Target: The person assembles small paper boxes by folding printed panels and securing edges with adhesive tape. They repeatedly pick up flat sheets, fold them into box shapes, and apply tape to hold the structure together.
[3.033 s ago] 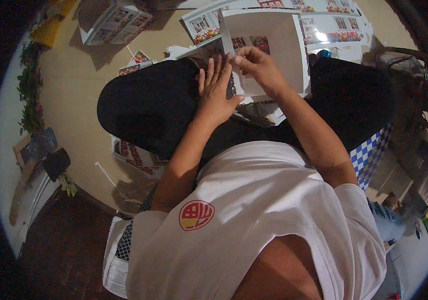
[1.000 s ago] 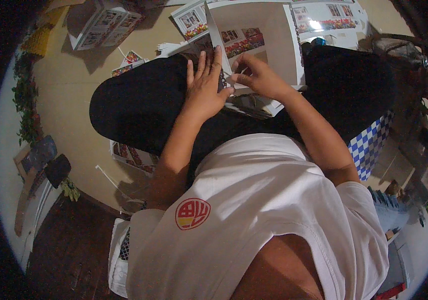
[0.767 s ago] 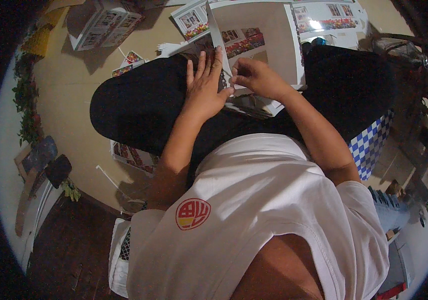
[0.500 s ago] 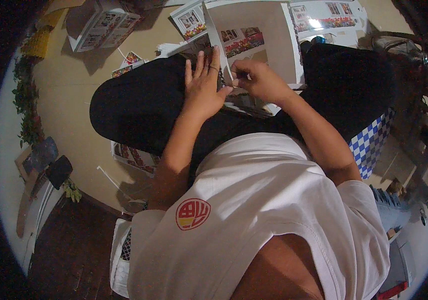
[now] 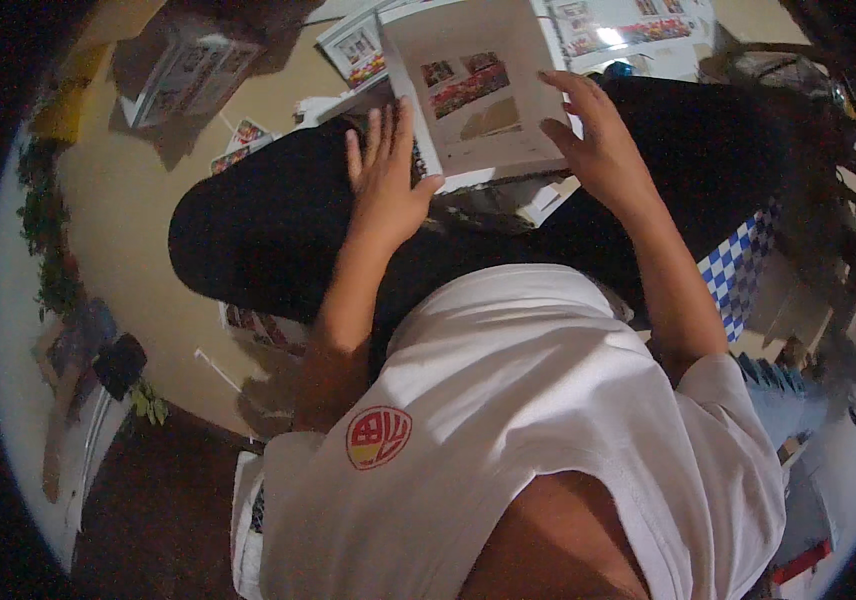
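An open white cardboard box [image 5: 493, 38] rests between my thighs, its opening turned up toward me. Through the opening I see a pale inside with a patch showing windows and red flowers. My left hand [image 5: 386, 180] lies flat along the box's left wall, fingers stretched out and thumb by the near corner. Over the right wall's edge hovers or rests my right hand [image 5: 598, 140], fingers and thumb spread apart with nothing held; whether the fingertips touch the cardboard I cannot tell.
White printed sheets with windows and flowers lie beyond the box, one sheet [image 5: 356, 55] left and another [image 5: 638, 30] right. A box-like printed piece [image 5: 198, 75] stands at the far left. Small printed cutouts [image 5: 240, 145] lie beside my left knee. A dark rack [image 5: 853, 190] stands at right.
My right hand has let go of the left wall's near edge, moved right to the right wall and opened. The box has shifted slightly left in view; my left hand stays against it.
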Available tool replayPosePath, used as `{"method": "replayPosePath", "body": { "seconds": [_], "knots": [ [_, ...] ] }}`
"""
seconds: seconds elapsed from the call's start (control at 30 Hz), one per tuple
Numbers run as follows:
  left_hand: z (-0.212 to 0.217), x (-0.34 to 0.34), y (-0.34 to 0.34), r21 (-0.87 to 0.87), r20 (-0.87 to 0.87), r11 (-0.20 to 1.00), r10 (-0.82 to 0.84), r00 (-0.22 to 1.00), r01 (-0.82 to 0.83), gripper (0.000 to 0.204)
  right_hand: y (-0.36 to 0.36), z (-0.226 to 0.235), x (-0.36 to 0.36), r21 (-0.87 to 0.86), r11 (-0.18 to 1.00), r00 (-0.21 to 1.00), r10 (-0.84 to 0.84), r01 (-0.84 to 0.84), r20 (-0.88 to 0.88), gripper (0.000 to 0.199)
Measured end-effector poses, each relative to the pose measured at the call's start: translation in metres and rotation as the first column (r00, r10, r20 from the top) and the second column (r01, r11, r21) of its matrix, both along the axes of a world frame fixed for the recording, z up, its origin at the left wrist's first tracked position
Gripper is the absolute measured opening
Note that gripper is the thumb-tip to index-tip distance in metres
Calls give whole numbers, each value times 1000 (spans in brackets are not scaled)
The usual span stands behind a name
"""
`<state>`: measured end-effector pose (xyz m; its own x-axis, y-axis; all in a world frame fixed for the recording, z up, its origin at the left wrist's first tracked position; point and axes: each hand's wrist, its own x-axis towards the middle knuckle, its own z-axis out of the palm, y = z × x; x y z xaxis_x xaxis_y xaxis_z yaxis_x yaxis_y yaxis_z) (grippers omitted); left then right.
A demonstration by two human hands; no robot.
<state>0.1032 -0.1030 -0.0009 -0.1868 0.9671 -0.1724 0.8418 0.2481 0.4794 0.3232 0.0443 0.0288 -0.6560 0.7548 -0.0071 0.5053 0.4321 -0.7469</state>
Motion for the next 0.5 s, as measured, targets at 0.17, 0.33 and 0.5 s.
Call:
{"method": "replayPosePath", "body": {
  "seconds": [0.17, 0.33, 0.5],
  "knots": [
    [16, 9, 8, 85, -29, 996, 17, 999, -15, 92, -9, 5, 33, 25, 992, 982, -124, 122, 144, 62],
    [17, 13, 10, 87, -31, 994, -61, 998, 63, 86, -12, -6, 28, -224, 948, 929, -141, 227, 342, 50],
    [21, 29, 16, 148, -77, 975, -157, 985, 167, 70, -15, -13, 30, -204, 927, 909, -233, 315, 347, 37]
  ]
}}
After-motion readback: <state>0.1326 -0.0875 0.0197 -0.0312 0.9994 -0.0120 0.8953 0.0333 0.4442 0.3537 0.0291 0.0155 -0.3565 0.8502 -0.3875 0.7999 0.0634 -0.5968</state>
